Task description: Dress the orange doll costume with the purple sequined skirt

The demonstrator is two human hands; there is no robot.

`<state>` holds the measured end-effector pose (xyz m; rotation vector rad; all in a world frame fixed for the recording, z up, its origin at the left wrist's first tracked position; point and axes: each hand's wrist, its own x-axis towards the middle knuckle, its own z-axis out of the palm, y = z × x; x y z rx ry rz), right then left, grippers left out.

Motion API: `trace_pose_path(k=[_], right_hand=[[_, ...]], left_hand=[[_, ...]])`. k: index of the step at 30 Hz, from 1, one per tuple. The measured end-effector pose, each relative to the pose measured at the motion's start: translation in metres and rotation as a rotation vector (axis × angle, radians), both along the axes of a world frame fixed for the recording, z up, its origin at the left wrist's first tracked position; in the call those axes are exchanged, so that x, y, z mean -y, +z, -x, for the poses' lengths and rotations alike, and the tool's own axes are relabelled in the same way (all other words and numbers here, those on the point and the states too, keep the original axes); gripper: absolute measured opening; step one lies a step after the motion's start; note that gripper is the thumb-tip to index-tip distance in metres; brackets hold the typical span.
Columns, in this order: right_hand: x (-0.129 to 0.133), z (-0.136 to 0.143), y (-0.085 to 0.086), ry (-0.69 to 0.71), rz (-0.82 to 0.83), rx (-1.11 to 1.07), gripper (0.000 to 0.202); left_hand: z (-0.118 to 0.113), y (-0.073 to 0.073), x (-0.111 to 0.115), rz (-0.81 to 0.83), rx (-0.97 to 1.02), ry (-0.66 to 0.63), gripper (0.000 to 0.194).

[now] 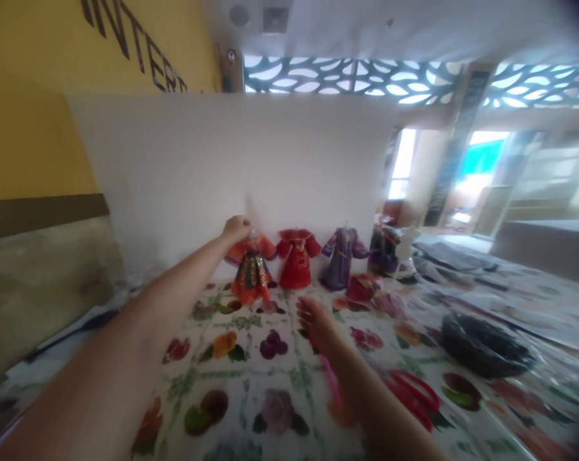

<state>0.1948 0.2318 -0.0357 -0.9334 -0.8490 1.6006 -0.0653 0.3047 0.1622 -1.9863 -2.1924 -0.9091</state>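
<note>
My left hand reaches far forward, its fingers pinched at the top of a miniature orange dress with a dark patterned skirt panel. The dress stands upright at the back of the table, by the white board. Beside it are a miniature red dress and a miniature purple robe, both upright and untouched. Low over the tablecloth, in front of the red dress, is my right hand. Its fingers are loosely stretched, slightly blurred, and nothing shows in them.
A fruit-print tablecloth covers the table. Red-handled scissors and a pink stick-like item lie near my right forearm. To the right are a black plastic-wrapped bundle and crumpled red fabric. A white board stands behind.
</note>
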Motion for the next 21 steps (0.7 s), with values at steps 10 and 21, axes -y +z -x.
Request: trace_pose_path(k=[10, 21], right_hand=[[-0.0002, 0.0003, -0.0015, 0.004, 0.004, 0.0, 0.018], [0.0007, 0.0013, 0.0002, 0.01, 0.033, -0.007, 0.021]], left_hand=[[0.0015, 0.0022, 0.0019, 0.018, 0.001, 0.008, 0.031], [0.0047, 0.0032, -0.0043, 0.0, -0.02, 0.003, 0.032]])
